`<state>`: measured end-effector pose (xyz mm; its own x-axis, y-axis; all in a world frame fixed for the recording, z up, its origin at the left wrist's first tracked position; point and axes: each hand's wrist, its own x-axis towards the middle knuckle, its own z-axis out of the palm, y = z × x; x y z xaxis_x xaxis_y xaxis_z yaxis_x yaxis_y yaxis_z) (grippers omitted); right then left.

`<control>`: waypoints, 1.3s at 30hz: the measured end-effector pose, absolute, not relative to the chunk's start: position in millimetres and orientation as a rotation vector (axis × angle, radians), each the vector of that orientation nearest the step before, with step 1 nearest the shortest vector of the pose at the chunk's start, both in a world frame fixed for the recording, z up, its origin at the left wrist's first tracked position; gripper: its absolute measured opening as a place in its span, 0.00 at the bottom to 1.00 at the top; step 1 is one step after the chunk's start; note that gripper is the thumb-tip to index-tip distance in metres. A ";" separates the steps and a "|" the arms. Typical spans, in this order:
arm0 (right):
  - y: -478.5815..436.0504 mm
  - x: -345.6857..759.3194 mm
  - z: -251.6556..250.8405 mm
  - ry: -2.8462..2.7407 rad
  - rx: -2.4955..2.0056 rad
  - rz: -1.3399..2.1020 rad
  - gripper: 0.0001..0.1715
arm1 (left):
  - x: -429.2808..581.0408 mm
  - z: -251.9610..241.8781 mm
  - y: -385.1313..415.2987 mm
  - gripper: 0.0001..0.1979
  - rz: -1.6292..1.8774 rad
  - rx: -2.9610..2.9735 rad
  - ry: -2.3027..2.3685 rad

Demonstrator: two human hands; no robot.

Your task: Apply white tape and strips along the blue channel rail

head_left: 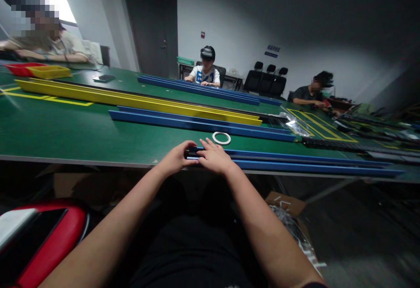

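Both hands meet at the near end of a long blue rail (311, 161) that lies along the front edge of the green table (65, 135). My left hand (175, 159) is curled round the rail's dark end piece (192, 152). My right hand (215, 156) rests on top of that end, fingers pressed down on it. A white tape ring (221, 138) lies flat just beyond my right hand.
More blue rails (200, 124) and a long yellow rail (131, 100) run across the table. Red and yellow bins (49, 72) sit far left. Three other people sit at the table's far sides. A cardboard box (285, 205) stands under the table.
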<state>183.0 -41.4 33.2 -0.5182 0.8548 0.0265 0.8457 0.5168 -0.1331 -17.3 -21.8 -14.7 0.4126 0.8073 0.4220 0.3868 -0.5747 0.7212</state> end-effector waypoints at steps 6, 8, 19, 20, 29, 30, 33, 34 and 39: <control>-40.2 181.0 35.9 -2.675 -1.522 0.219 0.25 | -18.2 -14.7 -21.3 0.28 1.036 2.154 1.021; -40.5 180.0 37.2 -2.686 -1.509 0.220 0.25 | -17.7 -15.0 -21.4 0.27 1.037 2.172 1.022; -47.1 180.4 38.1 -2.695 -1.475 0.123 0.26 | -14.5 -15.3 -22.1 0.27 1.045 2.128 1.009; -47.2 180.6 38.0 -2.701 -1.469 0.121 0.26 | -14.5 -14.9 -22.3 0.27 1.044 2.128 1.007; -46.3 176.2 41.2 -2.709 -1.498 0.171 0.27 | -12.7 -12.2 -24.0 0.25 1.047 2.114 1.013; -45.9 175.4 40.9 -2.711 -1.496 0.174 0.27 | -12.7 -12.3 -23.6 0.25 1.046 2.121 1.012; -44.0 172.6 38.7 -2.718 -1.477 0.168 0.28 | -13.2 -13.6 -21.7 0.26 1.048 2.152 1.000; -43.2 171.6 37.7 -2.719 -1.467 0.166 0.28 | -13.3 -14.1 -21.0 0.26 1.054 2.159 0.993; -40.7 168.5 35.0 -2.722 -1.455 0.167 0.29 | -13.4 -15.5 -19.2 0.26 1.083 2.172 0.971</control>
